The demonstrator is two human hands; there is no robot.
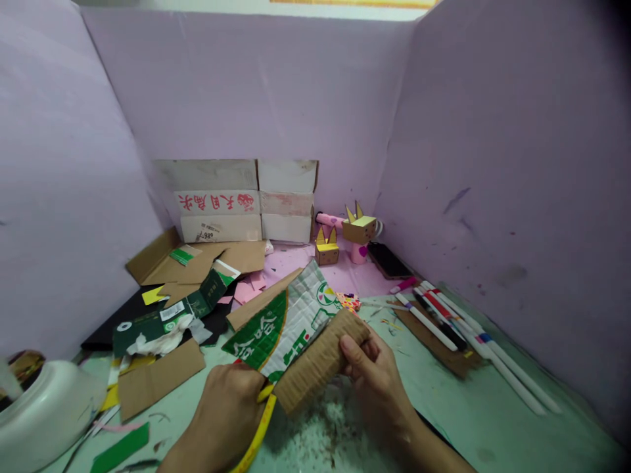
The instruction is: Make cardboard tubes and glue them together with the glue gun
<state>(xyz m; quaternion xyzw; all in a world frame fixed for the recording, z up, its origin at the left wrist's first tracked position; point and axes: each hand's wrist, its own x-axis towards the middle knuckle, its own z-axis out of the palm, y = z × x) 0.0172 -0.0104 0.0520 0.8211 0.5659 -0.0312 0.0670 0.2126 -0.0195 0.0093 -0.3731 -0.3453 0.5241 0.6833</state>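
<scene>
My right hand (377,378) grips a strip of brown corrugated cardboard (315,364) near its upper end, thumb on top. The strip is joined to a green-and-white printed carton panel (280,325) that fans out to the left. My left hand (227,410) is closed on a yellow-handled tool (256,430), its handle running down and to the left beneath the cardboard's lower end. Whether the tool is a knife or scissors I cannot tell. Both hands sit over a green cutting mat (444,420) dusted with cardboard crumbs.
Cardboard scraps (197,263), pink paper and a torn green carton (167,322) lie at left. A white round container (44,414) sits at the lower left. Markers (458,325) rest on cardboard at right. Small cardboard figures (328,248), a phone (389,259) and stacked boxes (246,200) stand at the back, enclosed by purple walls.
</scene>
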